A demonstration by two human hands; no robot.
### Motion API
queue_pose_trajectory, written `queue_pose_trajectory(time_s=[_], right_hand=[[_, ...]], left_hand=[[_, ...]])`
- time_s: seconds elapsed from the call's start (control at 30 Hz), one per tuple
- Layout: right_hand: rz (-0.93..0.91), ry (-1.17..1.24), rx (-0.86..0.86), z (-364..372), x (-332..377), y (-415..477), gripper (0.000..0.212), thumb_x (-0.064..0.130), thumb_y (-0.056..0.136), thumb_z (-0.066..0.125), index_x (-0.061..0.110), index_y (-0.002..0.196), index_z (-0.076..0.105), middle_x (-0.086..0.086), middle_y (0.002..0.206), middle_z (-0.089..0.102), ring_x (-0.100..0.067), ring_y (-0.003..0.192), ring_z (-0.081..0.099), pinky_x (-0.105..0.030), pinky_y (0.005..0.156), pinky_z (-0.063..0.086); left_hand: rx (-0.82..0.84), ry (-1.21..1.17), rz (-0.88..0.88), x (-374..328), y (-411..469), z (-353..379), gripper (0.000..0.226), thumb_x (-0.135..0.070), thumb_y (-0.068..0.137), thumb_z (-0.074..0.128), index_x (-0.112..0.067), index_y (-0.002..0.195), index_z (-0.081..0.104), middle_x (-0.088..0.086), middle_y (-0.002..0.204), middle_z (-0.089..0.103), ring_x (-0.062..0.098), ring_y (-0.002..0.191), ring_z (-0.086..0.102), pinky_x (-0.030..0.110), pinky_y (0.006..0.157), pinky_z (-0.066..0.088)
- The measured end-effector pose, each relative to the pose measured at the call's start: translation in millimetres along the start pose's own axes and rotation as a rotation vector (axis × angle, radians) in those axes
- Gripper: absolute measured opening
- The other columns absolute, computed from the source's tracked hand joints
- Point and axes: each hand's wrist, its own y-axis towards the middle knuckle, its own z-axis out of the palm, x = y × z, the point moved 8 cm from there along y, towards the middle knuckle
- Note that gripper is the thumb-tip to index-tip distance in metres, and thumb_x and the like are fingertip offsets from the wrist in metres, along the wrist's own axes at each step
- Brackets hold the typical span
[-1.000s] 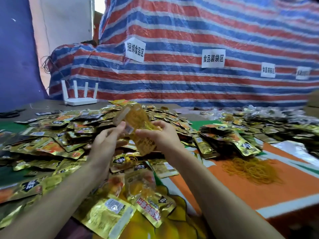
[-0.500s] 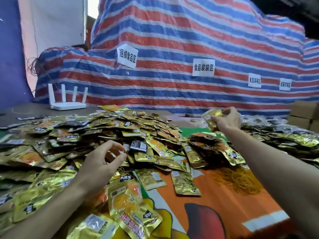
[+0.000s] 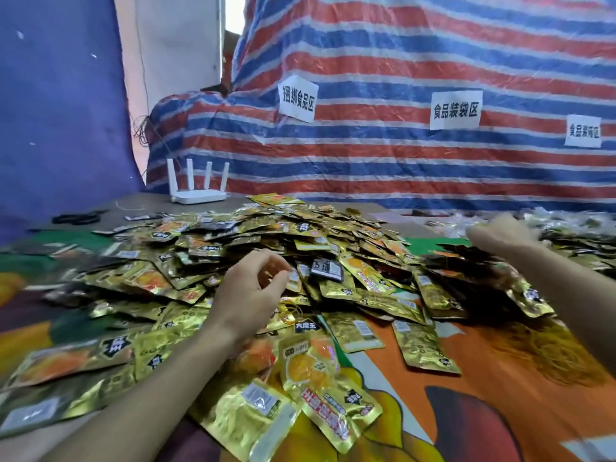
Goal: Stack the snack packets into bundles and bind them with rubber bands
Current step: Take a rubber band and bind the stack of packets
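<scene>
A big heap of loose gold snack packets point(image 3: 266, 241) covers the table's middle and left. My left hand point(image 3: 253, 291) hovers over the heap's near side, fingers loosely curled, thumb close to the forefinger, holding nothing. My right hand point(image 3: 500, 233) is blurred and stretched out to the far right, beside the pile of bound bundles point(image 3: 580, 228); no packet shows in it. A yellow mound of rubber bands point(image 3: 540, 348) lies on the orange cloth under my right forearm. A few loose rubber bands point(image 3: 290, 311) lie just right of my left wrist.
More packets point(image 3: 320, 378) lie near the front edge. A white router point(image 3: 196, 193) and black scissors point(image 3: 80, 216) sit at the back left. A red, white and blue striped tarp point(image 3: 400, 161) with paper labels rises behind the table.
Both hands held a packet bundle one second ago. My right hand carried it off to the far right pile and now shows none. My left hand dropped towards the heap.
</scene>
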Motion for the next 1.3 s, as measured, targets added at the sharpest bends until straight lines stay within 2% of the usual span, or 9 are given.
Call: queue_pose_trajectory(time_s=[0.13, 0.37, 0.5, 0.63, 0.77, 0.93, 1.03, 1.13, 1.3], right_hand=[[-0.344, 0.078, -0.079, -5.7, 81.0, -58.3, 0.043, 0.049, 0.093, 0.059, 0.013, 0.113, 0.069, -0.021, 0.123, 0.064, -0.041, 0.118, 0.052, -0.053, 0.102, 0.043], [-0.853, 0.256, 0.546, 57.3, 193.1, -222.2, 0.043, 0.051, 0.086, 0.073, 0.021, 0.118, 0.07, 0.001, 0.112, 0.071, -0.007, 0.089, 0.065, -0.027, 0.072, 0.054], [-0.884, 0.144, 0.628, 74.5, 202.4, -265.4, 0.054, 0.063, 0.075, 0.078, 0.017, 0.102, 0.072, 0.002, 0.089, 0.071, -0.011, 0.077, 0.066, -0.031, 0.069, 0.055], [-0.859, -0.168, 0.657, 60.8, 179.1, -279.7, 0.065, 0.084, 0.066, 0.067, 0.022, 0.068, 0.051, 0.008, 0.064, 0.048, -0.008, 0.054, 0.044, -0.024, 0.048, 0.034], [-0.799, -0.428, 0.767, 55.3, 141.5, -298.4, 0.092, 0.101, 0.048, 0.051, 0.021, 0.087, 0.07, 0.008, 0.083, 0.066, -0.01, 0.068, 0.057, -0.023, 0.059, 0.046], [-0.761, -0.379, 0.788, 72.4, 130.4, -316.6, 0.081, 0.094, 0.059, 0.06, 0.02, 0.09, 0.071, 0.007, 0.087, 0.069, -0.016, 0.083, 0.066, -0.032, 0.073, 0.051], [-0.771, -0.277, 0.699, 73.4, 140.7, -315.1, 0.069, 0.084, 0.069, 0.066, 0.021, 0.096, 0.064, 0.005, 0.089, 0.065, -0.016, 0.083, 0.062, -0.03, 0.066, 0.048], [-0.795, -0.191, 0.613, 73.9, 151.8, -319.4, 0.054, 0.069, 0.079, 0.07, 0.019, 0.094, 0.059, 0.004, 0.085, 0.06, -0.014, 0.075, 0.057, -0.028, 0.055, 0.041], [-0.789, -0.094, 0.549, 76.7, 161.8, -328.4, 0.032, 0.043, 0.086, 0.067, 0.016, 0.082, 0.049, -0.002, 0.081, 0.058, -0.018, 0.066, 0.053, -0.03, 0.053, 0.04]], left_hand=[[-0.076, 0.156, -0.073, 11.7, 8.6, -24.2, 0.019, -0.012, 0.097, 0.052, -0.026, 0.1, 0.065, -0.007, 0.103, 0.061, 0.015, 0.094, 0.058, 0.039, 0.083, 0.052], [0.028, 0.337, -0.238, 38.0, 17.7, -56.6, 0.019, -0.013, 0.089, 0.059, -0.026, 0.103, 0.063, -0.004, 0.104, 0.059, 0.013, 0.09, 0.057, 0.031, 0.073, 0.047], [0.266, 0.296, -0.262, 32.1, 21.1, -70.8, 0.021, -0.016, 0.087, 0.071, -0.026, 0.102, 0.062, 0.0, 0.104, 0.063, 0.013, 0.088, 0.062, 0.027, 0.066, 0.048], [0.747, 0.608, -0.291, 30.5, -6.9, -79.3, 0.054, -0.044, 0.079, 0.082, -0.036, 0.124, 0.054, -0.006, 0.126, 0.057, 0.01, 0.109, 0.058, 0.026, 0.085, 0.047], [0.934, 0.781, -0.325, 44.7, -39.8, -87.6, 0.095, -0.053, 0.071, 0.086, -0.038, 0.15, 0.036, -0.01, 0.158, 0.03, 0.011, 0.134, 0.039, 0.026, 0.104, 0.038], [0.968, 0.603, -0.316, 46.2, -66.2, -65.9, 0.125, -0.069, 0.051, 0.088, -0.045, 0.155, 0.024, -0.013, 0.164, 0.018, 0.013, 0.149, 0.022, 0.034, 0.12, 0.027], [0.875, 0.627, -0.235, 43.2, -59.9, -59.9, 0.115, -0.071, 0.055, 0.085, -0.044, 0.153, 0.031, -0.01, 0.161, 0.027, 0.017, 0.146, 0.031, 0.039, 0.119, 0.032], [0.743, 0.774, -0.083, 38.3, -48.3, -63.8, 0.085, -0.072, 0.07, 0.076, -0.045, 0.144, 0.044, -0.008, 0.139, 0.052, 0.019, 0.127, 0.049, 0.035, 0.097, 0.043], [0.599, 1.064, 0.272, 18.1, -52.7, -51.2, 0.052, -0.039, 0.085, 0.063, -0.027, 0.133, 0.047, -0.002, 0.114, 0.063, 0.025, 0.108, 0.058, 0.036, 0.08, 0.047]])
